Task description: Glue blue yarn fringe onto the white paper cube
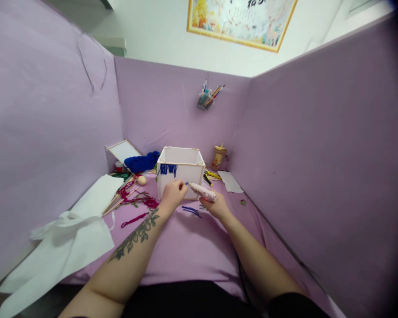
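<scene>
My right hand (215, 205) is wrapped around a pale pink glue gun (204, 192), its nozzle pointing left. My left hand (174, 192) is closed in a pinch, and a small bit of blue yarn (186, 183) shows at its fingertips, close to the nozzle. Just beyond both hands stands an open-topped white box (190, 172) with wooden-stick edges. A fringe of blue yarn (168, 169) hangs along the upper left of its front wall. Several short blue yarn strands (191, 211) lie on the purple cloth below my hands.
To the left lie a blue yarn skein (141, 162), magenta yarn (147, 201), wooden sticks (114, 206) and white sheets (86, 234). Yellow-handled pliers (212, 175), a yellow-brown cup (220, 155) and white paper (230, 181) are at right. Purple panels (182, 101) enclose the table; a pen holder (205, 101) hangs behind.
</scene>
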Tool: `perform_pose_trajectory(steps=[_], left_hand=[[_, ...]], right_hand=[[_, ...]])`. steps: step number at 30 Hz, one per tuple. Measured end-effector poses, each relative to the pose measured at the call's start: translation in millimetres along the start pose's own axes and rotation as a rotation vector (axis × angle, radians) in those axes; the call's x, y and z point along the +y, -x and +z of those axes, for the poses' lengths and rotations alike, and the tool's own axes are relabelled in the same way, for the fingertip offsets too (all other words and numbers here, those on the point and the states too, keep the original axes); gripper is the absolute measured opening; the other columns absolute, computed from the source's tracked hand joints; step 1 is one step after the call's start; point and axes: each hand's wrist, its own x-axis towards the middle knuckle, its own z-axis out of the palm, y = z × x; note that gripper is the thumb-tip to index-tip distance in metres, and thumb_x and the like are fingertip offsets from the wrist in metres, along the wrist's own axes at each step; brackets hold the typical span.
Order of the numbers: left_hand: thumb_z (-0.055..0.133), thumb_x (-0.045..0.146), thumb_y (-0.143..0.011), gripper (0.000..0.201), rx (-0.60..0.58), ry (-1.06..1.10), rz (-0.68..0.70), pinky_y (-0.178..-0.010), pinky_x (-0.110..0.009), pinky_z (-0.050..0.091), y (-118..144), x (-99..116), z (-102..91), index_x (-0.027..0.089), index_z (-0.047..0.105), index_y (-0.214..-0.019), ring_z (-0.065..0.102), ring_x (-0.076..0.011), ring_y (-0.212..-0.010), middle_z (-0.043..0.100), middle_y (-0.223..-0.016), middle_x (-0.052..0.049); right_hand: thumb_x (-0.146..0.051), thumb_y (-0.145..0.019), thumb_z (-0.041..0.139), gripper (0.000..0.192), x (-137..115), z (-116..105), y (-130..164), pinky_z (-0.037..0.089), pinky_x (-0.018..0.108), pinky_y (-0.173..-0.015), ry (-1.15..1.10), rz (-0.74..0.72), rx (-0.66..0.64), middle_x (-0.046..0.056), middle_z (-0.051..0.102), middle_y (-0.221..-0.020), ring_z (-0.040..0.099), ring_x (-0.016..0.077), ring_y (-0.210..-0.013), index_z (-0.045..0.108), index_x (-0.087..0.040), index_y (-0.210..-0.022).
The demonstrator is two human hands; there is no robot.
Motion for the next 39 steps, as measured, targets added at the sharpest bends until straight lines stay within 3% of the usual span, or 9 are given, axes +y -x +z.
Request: perform_pose_trajectory(steps=[10, 16, 18, 22, 26, 29, 31, 35, 39], left_hand=[[0.05, 0.021, -0.083, 0.023, -0.002, 0.09, -0.029, -0.065, -0.026, 0.036, -2, 0, 0.7, 0.015, 0.071, -0.076, 0.059, -0.0154, -0.069, 0.069, -0.072, -0.005], [0.05, 0.022, -0.086, 0.024, -0.071, 0.084, -0.009, -0.069, -0.026, 0.041, -2, 0, -0.7, 0.015, 0.073, -0.084, 0.063, -0.0181, -0.075, 0.072, -0.079, -0.007], [0.05, 0.022, -0.088, 0.024, -0.086, 0.051, 0.029, -0.072, -0.027, 0.042, -2, -1, -0.2, 0.016, 0.073, -0.087, 0.065, -0.0195, -0.079, 0.073, -0.084, -0.009], [0.049, 0.021, -0.091, 0.023, -0.1, -0.02, 0.124, -0.077, -0.029, 0.044, -1, -4, 1.8, 0.016, 0.071, -0.089, 0.066, -0.0217, -0.086, 0.073, -0.089, -0.011], [0.048, 0.019, -0.091, 0.022, -0.052, 0.001, 0.16, -0.079, -0.03, 0.045, -2, -7, 2.2, 0.017, 0.069, -0.086, 0.066, -0.0221, -0.086, 0.071, -0.088, -0.011], [0.049, 0.021, -0.09, 0.02, 0.033, 0.136, 0.129, -0.075, -0.029, 0.046, -5, -7, 0.8, 0.016, 0.068, -0.084, 0.065, -0.0202, -0.081, 0.071, -0.084, -0.01], [0.049, 0.024, -0.09, 0.02, 0.071, 0.307, 0.031, -0.066, -0.026, 0.046, -10, -4, 0.1, 0.015, 0.067, -0.084, 0.062, -0.0163, -0.069, 0.069, -0.079, -0.008], [0.052, 0.027, -0.086, 0.019, 0.02, 0.767, -0.236, -0.043, -0.02, 0.033, -20, 6, -0.1, 0.013, 0.064, -0.082, 0.048, -0.0083, -0.047, 0.065, -0.072, -0.005], [0.061, 0.028, -0.079, 0.017, 0.031, 1.054, -0.372, -0.037, -0.017, 0.024, -27, 14, -0.6, 0.012, 0.061, -0.078, 0.041, -0.0047, -0.044, 0.06, -0.067, -0.002]], right_hand=[[-0.025, -0.062, 0.067, 0.014, 12, 3, -4, 0.048, 0.029, -0.055, -0.069, -0.036, 0.023, 0.001, 0.068, -0.069, 0.061, 0.0181, -0.06, 0.071, -0.024, -0.076], [-0.024, -0.066, 0.069, 0.023, 0, 1, -3, 0.042, 0.024, -0.046, -0.41, 0.061, -0.044, -0.003, 0.065, -0.062, 0.052, 0.0116, -0.047, 0.071, -0.022, -0.089], [-0.027, -0.065, 0.072, 0.019, -4, -2, -4, 0.038, 0.022, -0.042, -0.605, 0.138, 0.049, -0.004, 0.06, -0.057, 0.048, 0.0091, -0.042, 0.067, -0.02, -0.082], [-0.031, -0.058, 0.079, 0.031, -7, -12, -11, 0.041, 0.022, -0.045, -0.971, 0.204, 0.308, -0.006, 0.06, -0.063, 0.045, 0.0047, -0.039, 0.06, -0.018, -0.08], [-0.031, -0.055, 0.082, 0.037, -3, -19, -17, 0.042, 0.022, -0.045, -1.042, 0.249, 0.357, -0.008, 0.058, -0.06, 0.044, 0.0044, -0.038, 0.058, -0.018, -0.081], [-0.031, -0.056, 0.081, 0.037, -2, -18, -17, 0.042, 0.022, -0.045, -1.036, 0.244, 0.352, -0.008, 0.057, -0.06, 0.044, 0.0041, -0.038, 0.057, -0.018, -0.08], [-0.03, -0.056, 0.081, 0.036, -2, -16, -16, 0.04, 0.021, -0.044, -1.026, 0.234, 0.338, -0.008, 0.058, -0.062, 0.043, 0.0038, -0.038, 0.058, -0.018, -0.081], [-0.029, -0.058, 0.081, 0.036, -1, -12, -14, 0.041, 0.021, -0.044, -0.999, 0.23, 0.303, -0.008, 0.057, -0.063, 0.043, 0.0038, -0.038, 0.059, -0.018, -0.084], [-0.029, -0.059, 0.08, 0.034, -2, -12, -12, 0.041, 0.022, -0.045, -0.978, 0.218, 0.273, -0.008, 0.057, -0.064, 0.044, 0.004, -0.039, 0.059, -0.019, -0.084]])
